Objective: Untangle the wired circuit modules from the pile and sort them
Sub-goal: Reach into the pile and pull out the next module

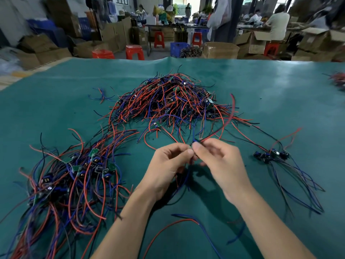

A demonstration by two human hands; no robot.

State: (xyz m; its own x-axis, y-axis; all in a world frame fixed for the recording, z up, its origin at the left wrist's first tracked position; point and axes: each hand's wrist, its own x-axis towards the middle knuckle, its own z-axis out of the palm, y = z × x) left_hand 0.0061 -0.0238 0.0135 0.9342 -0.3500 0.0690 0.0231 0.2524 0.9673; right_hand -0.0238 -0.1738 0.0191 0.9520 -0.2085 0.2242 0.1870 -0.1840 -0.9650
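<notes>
A tangled pile of circuit modules (173,99) with red, blue and black wires lies on the green mat (270,101) in the middle. My left hand (168,169) and my right hand (220,163) meet above the mat just in front of the pile. Both pinch one small wired module (192,144) between thumb and fingers. Its red wire (226,119) arcs up to the right, and blue and black wires hang below my hands. A large sorted bunch of modules (74,172) lies at the left. A small group of modules (271,155) lies at the right.
Loose red and blue wires (186,221) lie near my forearms at the front. Another wire heap (338,81) sits at the mat's far right edge. Behind the table stand red stools (134,51), cardboard boxes, a blue crate (178,48) and seated people.
</notes>
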